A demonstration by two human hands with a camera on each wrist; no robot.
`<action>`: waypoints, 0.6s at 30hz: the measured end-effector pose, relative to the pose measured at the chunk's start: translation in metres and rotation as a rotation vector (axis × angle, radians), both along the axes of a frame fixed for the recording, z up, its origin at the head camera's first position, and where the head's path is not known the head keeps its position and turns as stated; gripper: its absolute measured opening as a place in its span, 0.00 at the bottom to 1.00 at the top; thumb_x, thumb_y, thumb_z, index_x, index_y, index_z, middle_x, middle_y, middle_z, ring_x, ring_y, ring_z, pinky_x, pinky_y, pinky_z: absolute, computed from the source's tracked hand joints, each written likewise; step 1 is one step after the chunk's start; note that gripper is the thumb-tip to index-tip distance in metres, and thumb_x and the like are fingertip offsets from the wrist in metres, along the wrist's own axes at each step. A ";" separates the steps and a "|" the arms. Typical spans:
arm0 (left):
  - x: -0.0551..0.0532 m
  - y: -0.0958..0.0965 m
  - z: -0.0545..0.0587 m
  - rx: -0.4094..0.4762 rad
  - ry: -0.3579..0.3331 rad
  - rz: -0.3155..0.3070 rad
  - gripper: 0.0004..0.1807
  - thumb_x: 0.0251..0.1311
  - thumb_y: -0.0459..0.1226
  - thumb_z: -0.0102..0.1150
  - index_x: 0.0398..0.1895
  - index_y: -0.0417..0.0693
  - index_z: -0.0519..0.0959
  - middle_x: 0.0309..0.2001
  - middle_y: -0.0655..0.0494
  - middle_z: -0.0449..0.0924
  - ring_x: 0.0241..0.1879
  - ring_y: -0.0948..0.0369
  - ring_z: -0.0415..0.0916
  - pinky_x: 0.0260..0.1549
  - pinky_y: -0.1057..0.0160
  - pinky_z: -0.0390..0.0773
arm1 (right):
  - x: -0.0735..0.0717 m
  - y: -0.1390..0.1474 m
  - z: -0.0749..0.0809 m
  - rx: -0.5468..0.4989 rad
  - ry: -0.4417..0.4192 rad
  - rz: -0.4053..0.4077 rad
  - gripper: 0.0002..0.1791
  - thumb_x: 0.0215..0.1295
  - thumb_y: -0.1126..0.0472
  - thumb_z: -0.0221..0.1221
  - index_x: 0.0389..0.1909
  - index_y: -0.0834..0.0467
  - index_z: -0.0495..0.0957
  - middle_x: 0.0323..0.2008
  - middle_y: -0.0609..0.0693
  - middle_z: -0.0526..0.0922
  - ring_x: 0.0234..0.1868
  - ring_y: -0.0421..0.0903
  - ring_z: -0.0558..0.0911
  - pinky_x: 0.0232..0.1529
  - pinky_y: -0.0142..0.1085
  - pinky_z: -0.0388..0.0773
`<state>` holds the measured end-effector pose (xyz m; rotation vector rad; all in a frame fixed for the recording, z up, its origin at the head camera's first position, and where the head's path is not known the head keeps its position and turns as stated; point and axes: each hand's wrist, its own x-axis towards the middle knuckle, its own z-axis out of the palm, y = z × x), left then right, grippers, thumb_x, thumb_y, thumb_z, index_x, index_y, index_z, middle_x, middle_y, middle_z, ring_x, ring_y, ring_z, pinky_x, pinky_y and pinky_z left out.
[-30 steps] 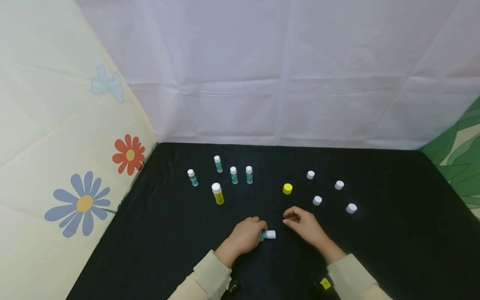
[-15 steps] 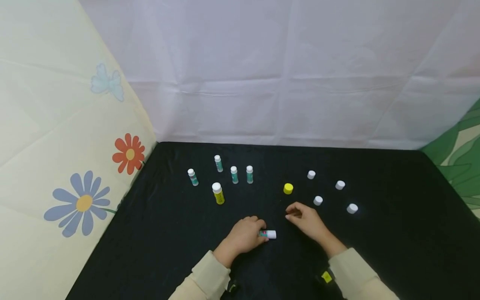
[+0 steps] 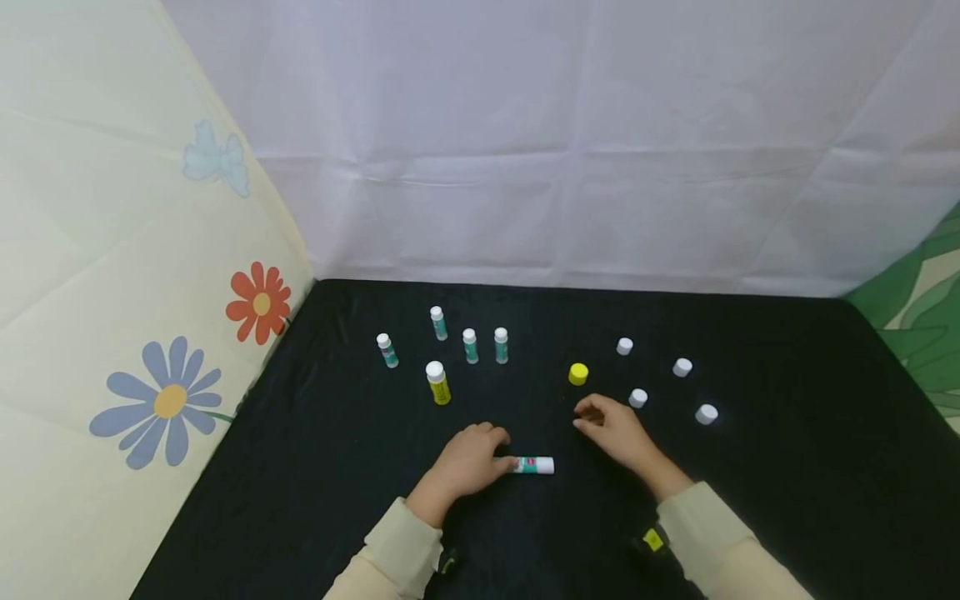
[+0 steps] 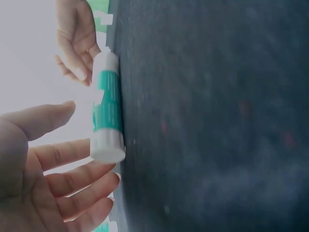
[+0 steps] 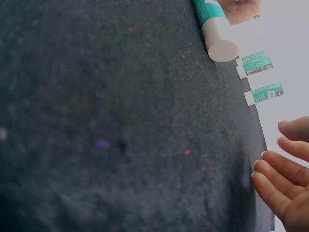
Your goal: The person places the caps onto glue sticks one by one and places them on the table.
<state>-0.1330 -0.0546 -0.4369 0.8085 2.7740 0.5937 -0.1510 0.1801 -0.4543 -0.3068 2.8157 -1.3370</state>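
Observation:
A teal-and-white glue stick [image 3: 534,466] lies on its side on the black cloth, its white end pointing right in the head view. My left hand [image 3: 470,460] is at its left end, thumb and fingers spread apart. In the left wrist view the fingertips of the left hand [image 4: 72,169] are right at the near white end of the glue stick [image 4: 107,104], not wrapped round it. To the right, my right hand [image 3: 613,431] hovers with loosely bent fingers and holds nothing. The right wrist view shows those fingers [image 5: 277,180] relaxed.
Several teal glue sticks [image 3: 471,347] and a larger yellow glue stick [image 3: 438,385] stand upright at the back left. Near the right hand are a yellow cap [image 3: 578,374] and several white caps [image 3: 638,398]. A white curtain [image 3: 562,150] hangs behind the black-covered table [image 3: 787,483].
My left hand has let go of the glue stick and drawn left, its fingers opening, so more of the stick shows. My right hand has shifted slightly right and away from me.

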 end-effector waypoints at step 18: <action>-0.003 -0.026 0.000 0.130 -0.021 0.170 0.14 0.55 0.43 0.52 0.41 0.44 0.75 0.36 0.55 0.73 0.35 0.60 0.67 0.37 0.60 0.70 | -0.010 0.006 -0.001 0.034 0.014 0.004 0.06 0.51 0.70 0.57 0.31 0.65 0.73 0.30 0.54 0.77 0.32 0.49 0.76 0.33 0.41 0.72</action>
